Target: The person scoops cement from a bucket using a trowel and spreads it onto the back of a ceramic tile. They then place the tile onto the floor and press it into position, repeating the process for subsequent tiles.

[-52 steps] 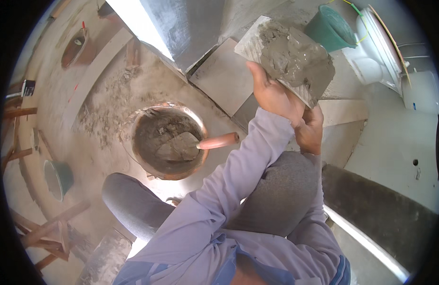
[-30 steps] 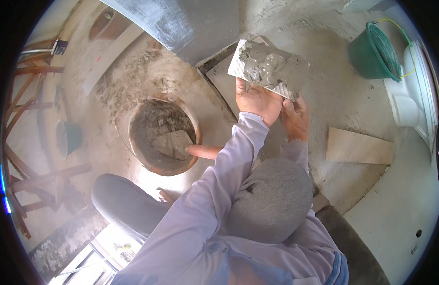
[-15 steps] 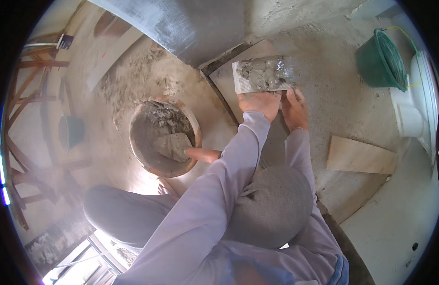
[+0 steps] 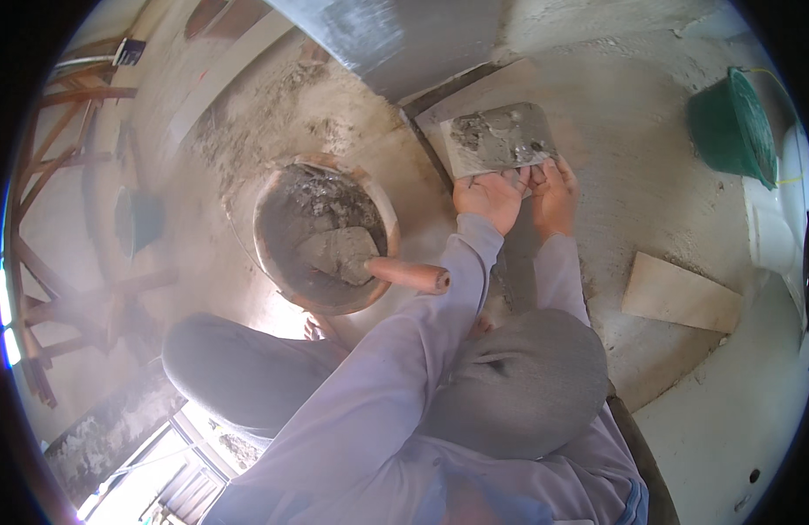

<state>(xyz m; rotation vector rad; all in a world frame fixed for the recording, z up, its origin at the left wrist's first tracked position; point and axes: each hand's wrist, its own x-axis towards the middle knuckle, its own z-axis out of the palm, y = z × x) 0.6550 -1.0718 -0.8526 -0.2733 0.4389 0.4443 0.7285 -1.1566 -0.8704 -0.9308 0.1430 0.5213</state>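
Note:
My left hand (image 4: 490, 202) and my right hand (image 4: 555, 198) hold a tile (image 4: 457, 154) between them by its near edge. Wet grey mortar (image 4: 502, 136) covers most of the tile's upper face, with a pale strip bare at the left. The left palm is turned up under the edge; the right fingers close on the near right corner. Left of my forearms stands a round bucket (image 4: 388, 219) holding mortar. A trowel rests in it, its blade (image 4: 339, 254) on the mortar and its wooden handle (image 4: 409, 274) sticking out over the rim toward my left sleeve.
A cut piece of tile (image 4: 681, 292) lies at the right. Beyond it are a green bucket (image 4: 728, 127) and a white fixture (image 4: 772, 219). A grey panel (image 4: 395, 44) rises at the far side. Wooden framing (image 4: 67, 157) and another bucket (image 4: 140, 223) are at the left.
The tile's mortar-covered face has tilted, and its shine has faded. My right hand has shifted along to the tile's corner. The whole view has swung slightly, moving the surroundings rightward.

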